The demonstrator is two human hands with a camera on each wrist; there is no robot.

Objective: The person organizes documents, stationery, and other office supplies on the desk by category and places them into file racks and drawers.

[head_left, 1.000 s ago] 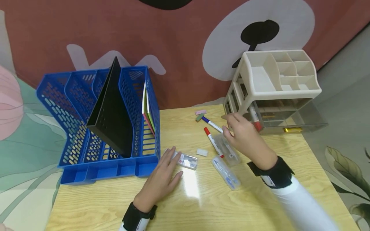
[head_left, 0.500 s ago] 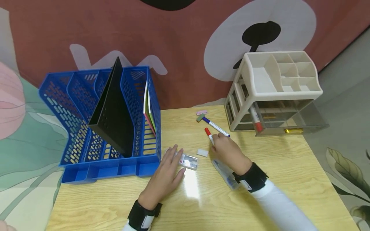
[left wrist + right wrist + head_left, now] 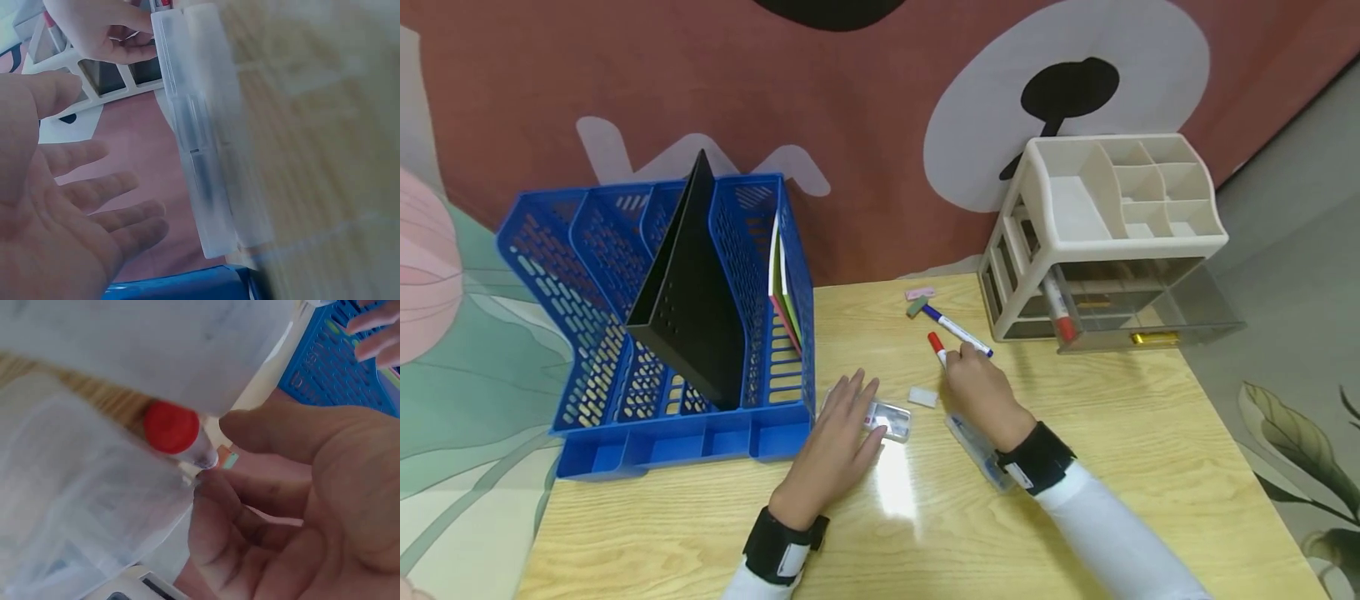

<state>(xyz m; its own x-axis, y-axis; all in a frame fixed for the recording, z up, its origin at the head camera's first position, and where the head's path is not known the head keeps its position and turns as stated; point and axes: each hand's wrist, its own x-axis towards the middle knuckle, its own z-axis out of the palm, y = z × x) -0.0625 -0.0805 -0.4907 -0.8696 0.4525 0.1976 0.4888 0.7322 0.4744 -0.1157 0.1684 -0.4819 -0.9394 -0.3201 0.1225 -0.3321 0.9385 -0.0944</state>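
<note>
My left hand (image 3: 838, 446) is over a small clear plastic case (image 3: 891, 421), its fingers spread. In the left wrist view a gap shows between those fingers and the case (image 3: 194, 134). My right hand (image 3: 985, 396) pinches a white marker with a red cap (image 3: 935, 341) between thumb and fingertips. In the right wrist view the marker's red end (image 3: 170, 427) shows between two translucent cases, close to the fingertips. One clear case (image 3: 973, 450) lies under the right wrist; the other is hidden by the right hand in the head view. A white eraser (image 3: 922, 397) lies between the hands.
A blue file rack (image 3: 655, 446) with a black folder (image 3: 696, 308) stands at left. At right, a white desk organizer (image 3: 1052, 200) has a clear drawer (image 3: 1187, 325) pulled out, holding a red marker (image 3: 1060, 310). A blue marker (image 3: 958, 330), green eraser (image 3: 917, 307) and pink eraser (image 3: 920, 293) lie behind.
My right hand has moved from beside the drawer down and left to the red-capped marker, staying there over the last half second. The left hand has shifted slightly right.
</note>
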